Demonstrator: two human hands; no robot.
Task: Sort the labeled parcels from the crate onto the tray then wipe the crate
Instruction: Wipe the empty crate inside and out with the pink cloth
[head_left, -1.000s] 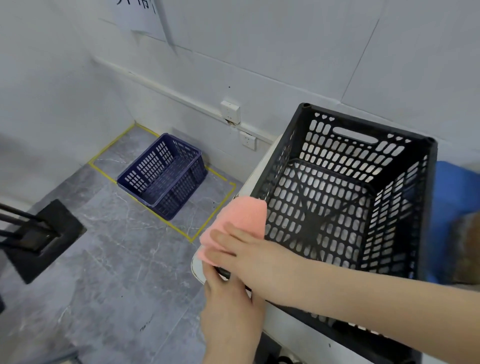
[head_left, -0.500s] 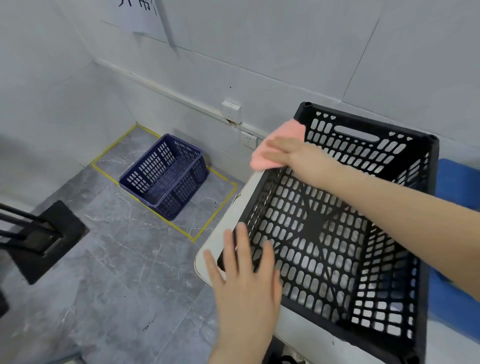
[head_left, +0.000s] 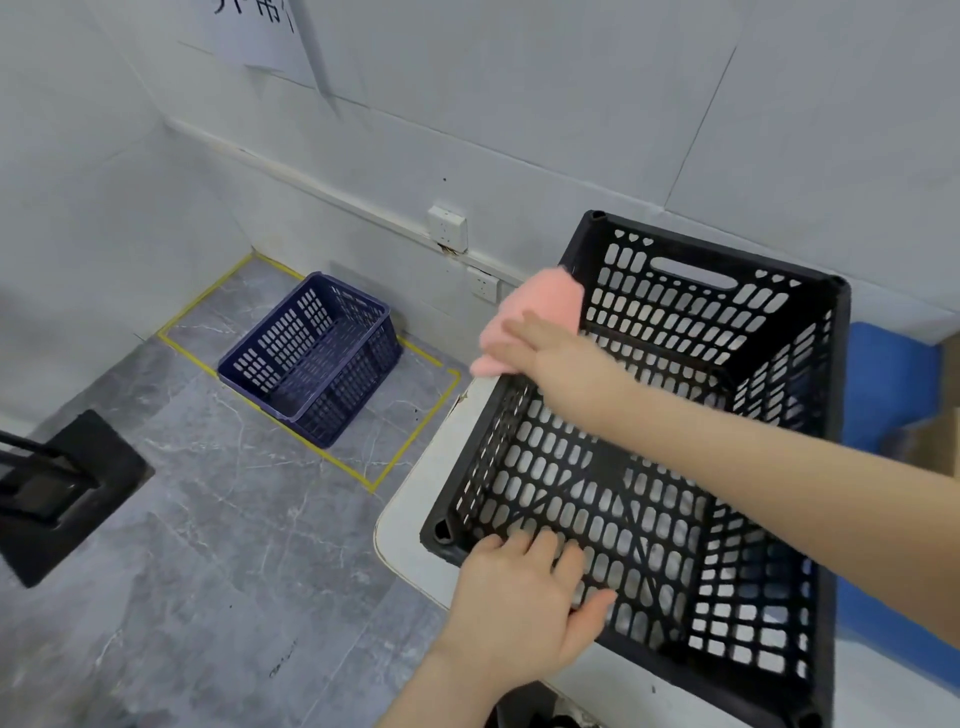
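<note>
Flat-fingered, my right hand presses the pink cloth on the crate's left rim, far end (left hand spread, bracing the near corner), rim running toward me.

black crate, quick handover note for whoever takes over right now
Right hand: presses the pink cloth on the left rim of the black crate, near the far corner.
Left hand: rests flat on the near rim, steadying it.
The crate sits on the white table with no parcels inside. The blue tray is to its right; a brown parcel shows at the frame edge.
Done: sorting, apparently.
Left: finish wiping; which parts are already wiped cannot be told.
</note>
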